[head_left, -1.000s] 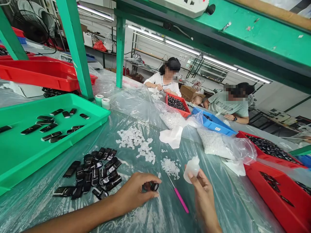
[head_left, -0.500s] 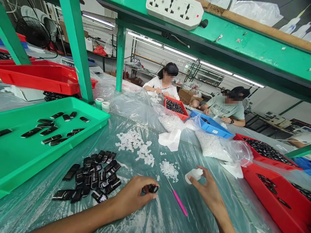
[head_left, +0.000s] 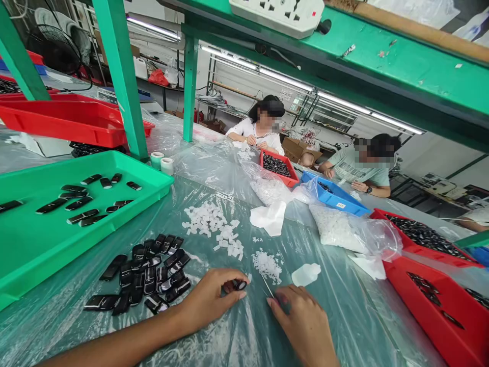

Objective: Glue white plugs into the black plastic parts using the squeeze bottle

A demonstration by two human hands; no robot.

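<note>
My left hand [head_left: 208,300] rests on the plastic-covered table and pinches a small black part [head_left: 239,285] between thumb and fingers. My right hand [head_left: 303,322] lies just right of it, fingers curled down over the pink-handled tool, of which only the thin metal tip [head_left: 267,285] shows. A small white squeeze bottle [head_left: 305,274] lies on its side a little beyond my right hand, untouched. A heap of black parts [head_left: 147,278] sits left of my left hand. Small white pieces [head_left: 267,265] lie in piles just past both hands.
A green tray [head_left: 46,239] with several black parts is at the left, red trays [head_left: 439,306] at the right, and a blue tray [head_left: 336,196] farther back. Bags of white pieces [head_left: 336,227] lie mid-table. Two other people work at the far end. Green frame posts [head_left: 122,76] stand left.
My right hand set the white bottle down on the table, moved left and closed over the pink-handled tool. My left hand kept its pinch on the black part.
</note>
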